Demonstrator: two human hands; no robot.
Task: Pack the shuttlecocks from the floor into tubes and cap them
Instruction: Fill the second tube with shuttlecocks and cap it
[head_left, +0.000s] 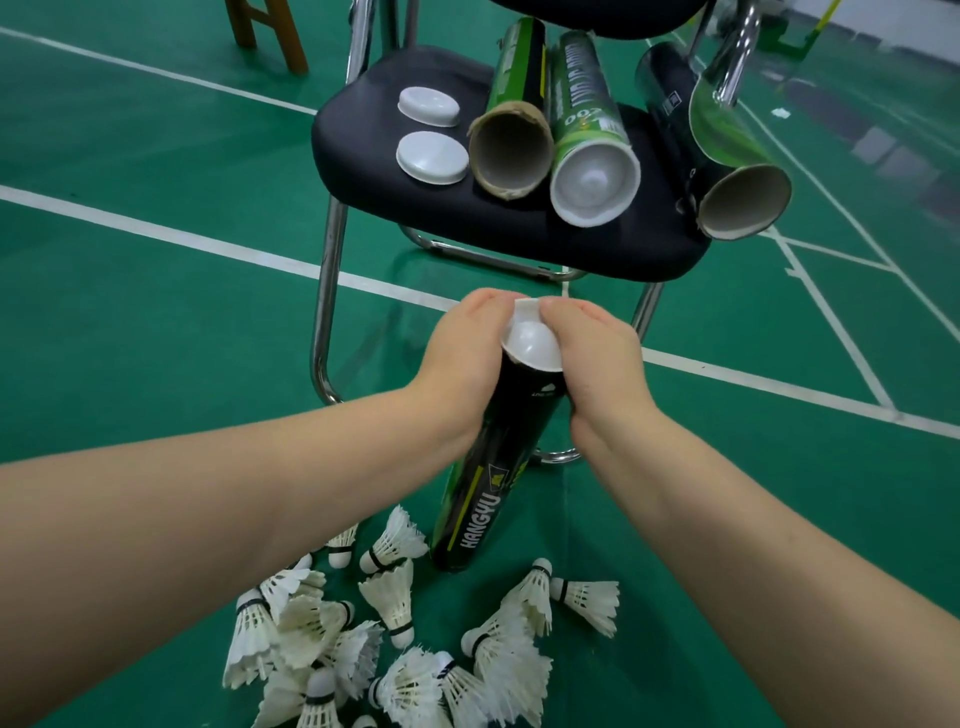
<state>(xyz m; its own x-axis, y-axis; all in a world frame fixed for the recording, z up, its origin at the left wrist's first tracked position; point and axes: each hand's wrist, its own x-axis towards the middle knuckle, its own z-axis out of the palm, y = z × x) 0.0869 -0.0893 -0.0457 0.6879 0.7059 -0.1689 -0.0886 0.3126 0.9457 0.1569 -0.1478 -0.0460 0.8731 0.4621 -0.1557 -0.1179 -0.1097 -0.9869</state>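
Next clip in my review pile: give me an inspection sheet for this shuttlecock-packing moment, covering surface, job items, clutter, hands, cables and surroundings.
Surface: green court floor with white lines.
Job's things: black tube held tilted, its lower end down among the shuttlecocks; white cap at its top end. Loose shuttlecocks heaped on the floor. On the chair seat: two loose caps, two open tubes, one capped tube.
Clutter: nothing seen.
Hands: left hand and right hand both grip the tube's top, fingers on the cap.
Cables: nothing seen.
Surroundings: wooden legs at the upper left.
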